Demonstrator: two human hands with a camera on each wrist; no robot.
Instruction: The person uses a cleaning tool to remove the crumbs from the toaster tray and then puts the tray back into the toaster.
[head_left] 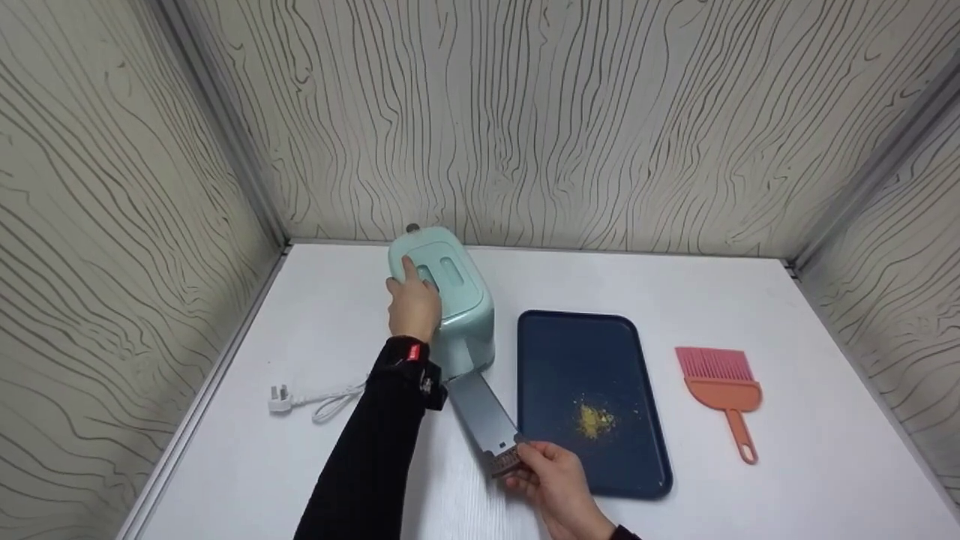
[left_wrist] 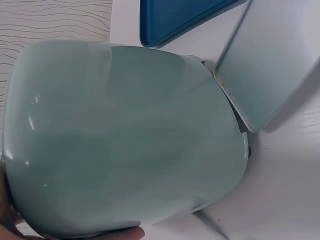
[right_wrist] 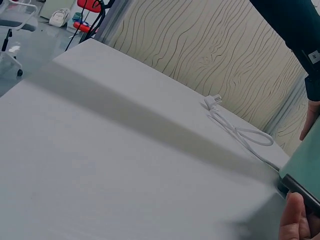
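Observation:
A mint-green toaster [head_left: 466,330] with two lidded-looking slots on top stands towards the back left of the table. My left hand [head_left: 415,309] rests over its top left edge, index finger stretched forward on the top. In the left wrist view, one finger [left_wrist: 125,233] lies along the toaster's side. A grey metal crumb tray [head_left: 484,416] projects from the toaster's near end, with the inner end at the housing. My right hand [head_left: 555,476] pinches the dark outer end of the crumb tray between thumb and fingers. A few crumbs cling to the tray's edge.
Right of the crumb tray lies a dark blue tray [head_left: 555,360] bearing a pile of yellow crumbs [head_left: 594,421]. Further right is an orange brush [head_left: 726,394] with pink bristles. A white plug [head_left: 280,403] and looped cord lie left of the toaster. Patterned panels enclose the table.

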